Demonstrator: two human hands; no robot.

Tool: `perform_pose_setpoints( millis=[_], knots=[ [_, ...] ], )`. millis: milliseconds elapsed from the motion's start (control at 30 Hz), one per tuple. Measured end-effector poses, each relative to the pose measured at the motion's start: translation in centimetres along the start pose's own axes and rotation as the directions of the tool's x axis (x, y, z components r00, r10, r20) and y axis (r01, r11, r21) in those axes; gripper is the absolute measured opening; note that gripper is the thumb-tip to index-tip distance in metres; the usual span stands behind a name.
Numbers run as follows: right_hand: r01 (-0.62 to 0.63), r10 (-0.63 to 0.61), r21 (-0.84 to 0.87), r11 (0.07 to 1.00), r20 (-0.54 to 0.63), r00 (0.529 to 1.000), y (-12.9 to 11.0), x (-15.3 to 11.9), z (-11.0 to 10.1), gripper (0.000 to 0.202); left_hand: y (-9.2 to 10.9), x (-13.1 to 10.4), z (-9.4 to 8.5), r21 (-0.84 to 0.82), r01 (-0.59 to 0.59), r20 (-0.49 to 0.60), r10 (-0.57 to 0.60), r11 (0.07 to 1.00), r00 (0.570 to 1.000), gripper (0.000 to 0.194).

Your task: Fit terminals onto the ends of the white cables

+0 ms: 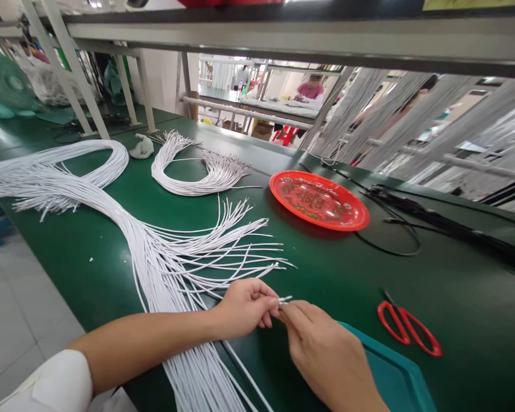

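My left hand (244,308) is closed, thumb against fingers, on the end of a white cable (285,298) whose tip pokes out between the hands. My right hand (320,343) meets it from the right with its fingers pressed together; a bit of yellow shows under them, too small to name. Beneath my left forearm runs a big bundle of white cables (150,252), its loose ends fanned out beyond my hands. A teal tray (395,366) lies partly behind my right hand.
Red-handled scissors (407,329) lie at right. Farther back are a red round tray (320,200), a curved bundle of white cables (189,182), a pale crumpled item (142,147) and black cables (446,220). A metal shelf frame (257,43) crosses above. A person (310,88) sits in the distance.
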State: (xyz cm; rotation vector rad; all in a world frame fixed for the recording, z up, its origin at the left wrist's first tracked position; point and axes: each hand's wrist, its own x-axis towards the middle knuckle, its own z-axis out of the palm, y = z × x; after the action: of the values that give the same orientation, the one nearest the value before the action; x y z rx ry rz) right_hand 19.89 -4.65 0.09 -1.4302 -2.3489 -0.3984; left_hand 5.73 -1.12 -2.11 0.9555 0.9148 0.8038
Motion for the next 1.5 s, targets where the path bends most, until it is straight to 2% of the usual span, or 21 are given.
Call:
perform_pose_setpoints(
  millis=[100, 167, 233, 300, 400, 500, 567, 633, 733, 800, 833, 867, 900, 967, 1067, 1133, 1233, 1300, 1367, 1433, 1500],
  knots=[
    [-0.196, 0.190, 0.158, 0.968, 0.050, 0.980, -0.1, -0.3, -0.3, 0.025, 0.4, 0.1, 0.0, -0.015, -0.025, -0.022, 0.024, 1.000, 0.999, 0.021],
    [-0.388, 0.377, 0.297, 0.872, 0.097, 0.921, 0.0, -0.3, -0.3, 0.023, 0.4, 0.1, 0.0, -0.027, -0.031, -0.022, 0.031, 0.999, 0.999, 0.023],
    [-0.504, 0.474, 0.432, 0.748, 0.184, 0.861, 0.1, -0.2, -0.1, 0.027, 0.2, 0.1, 0.0, -0.028, -0.037, -0.009, 0.037, 0.999, 0.999, 0.023],
    [-0.516, 0.468, 0.508, 0.689, 0.232, 0.853, 0.1, 0.1, 0.1, 0.028, -0.1, 0.1, 0.0, -0.017, -0.036, 0.012, 0.036, 0.999, 0.999, 0.024],
    [-0.448, 0.417, 0.501, 0.740, 0.180, 0.891, 0.0, 0.5, 0.0, 0.026, -0.2, 0.0, -0.3, 0.068, -0.057, 0.039, 0.054, 0.996, 0.998, 0.022],
    [-0.418, 0.370, 0.473, 0.776, 0.195, 0.908, 0.2, 0.7, -0.6, 0.024, 0.0, -0.2, -0.6, 0.328, -0.176, 0.059, 0.166, 0.928, 0.984, 0.016],
    [-0.487, 0.371, 0.510, 0.709, 0.317, 0.873, 0.4, 0.9, -1.2, 0.023, 0.3, -0.4, -0.9, 0.510, -0.262, 0.092, 0.251, 0.820, 0.964, 0.013],
    [-0.635, 0.385, 0.561, 0.531, 0.507, 0.771, 0.7, 1.0, -1.7, 0.025, 0.6, -0.5, -0.9, 0.582, -0.320, 0.136, 0.299, 0.748, 0.945, 0.012],
    [-0.807, 0.277, 0.586, 0.074, 0.765, 0.581, 0.9, 1.2, -2.1, 0.025, 0.7, -0.5, -0.8, 0.450, -0.338, 0.206, 0.272, 0.826, 0.940, 0.010],
    [-0.809, 0.153, 0.547, -0.214, 0.837, 0.525, 0.8, 1.1, -2.1, 0.024, 0.6, -0.4, -0.7, 0.294, -0.285, 0.223, 0.224, 0.913, 0.949, 0.009],
    [-0.802, 0.109, 0.517, -0.300, 0.854, 0.509, 0.7, 1.0, -2.0, 0.024, 0.5, -0.3, -0.6, 0.232, -0.249, 0.214, 0.200, 0.940, 0.956, 0.009],
    [-0.802, 0.095, 0.495, -0.335, 0.864, 0.494, 0.6, 1.0, -1.9, 0.026, 0.4, -0.2, -0.6, 0.183, -0.212, 0.196, 0.176, 0.960, 0.965, 0.010],
    [-0.807, 0.120, 0.495, -0.323, 0.867, 0.484, 0.5, 0.9, -1.8, 0.028, 0.3, -0.1, -0.6, 0.137, -0.175, 0.176, 0.150, 0.975, 0.973, 0.012],
    [-0.830, 0.263, 0.526, -0.185, 0.840, 0.474, 0.4, 0.8, -1.7, 0.029, 0.2, 0.0, -0.5, 0.063, -0.114, 0.144, 0.104, 0.991, 0.984, 0.019],
    [-0.836, 0.478, 0.543, 0.074, 0.717, 0.508, 0.8, 0.9, -1.8, 0.036, 0.2, 0.3, -0.6, 0.014, -0.069, 0.120, 0.067, 0.997, 0.990, 0.026],
    [-0.827, 0.504, 0.525, 0.199, 0.669, 0.546, 1.0, 1.0, -1.9, 0.043, 0.1, 0.3, -0.6, 0.011, -0.057, 0.126, 0.055, 0.998, 0.990, 0.027],
    [-0.732, 0.461, 0.508, 0.454, 0.569, 0.681, 0.8, 1.0, -1.6, 0.033, -0.2, 0.2, -0.5, 0.026, -0.076, 0.132, 0.072, 0.997, 0.989, 0.026],
    [-0.593, 0.410, 0.453, 0.665, 0.442, 0.798, 0.7, 0.9, -1.4, 0.029, -0.4, 0.1, -0.5, 0.084, -0.102, 0.119, 0.092, 0.991, 0.989, 0.023],
    [-0.444, 0.345, 0.312, 0.840, 0.324, 0.881, 0.9, 0.5, -1.3, 0.027, -0.7, 0.1, -0.6, 0.147, -0.128, 0.111, 0.112, 0.981, 0.987, 0.022],
    [-0.344, 0.309, 0.127, 0.930, 0.231, 0.923, 1.5, -0.1, -1.2, 0.026, -0.8, 0.2, -0.7, 0.173, -0.134, 0.102, 0.118, 0.976, 0.988, 0.026],
    [-0.273, 0.269, 0.001, 0.962, 0.153, 0.951, 2.3, -0.6, -1.1, 0.024, -0.9, 0.4, -0.7, 0.175, -0.117, 0.105, 0.099, 0.978, 0.989, 0.034]
  ],
)
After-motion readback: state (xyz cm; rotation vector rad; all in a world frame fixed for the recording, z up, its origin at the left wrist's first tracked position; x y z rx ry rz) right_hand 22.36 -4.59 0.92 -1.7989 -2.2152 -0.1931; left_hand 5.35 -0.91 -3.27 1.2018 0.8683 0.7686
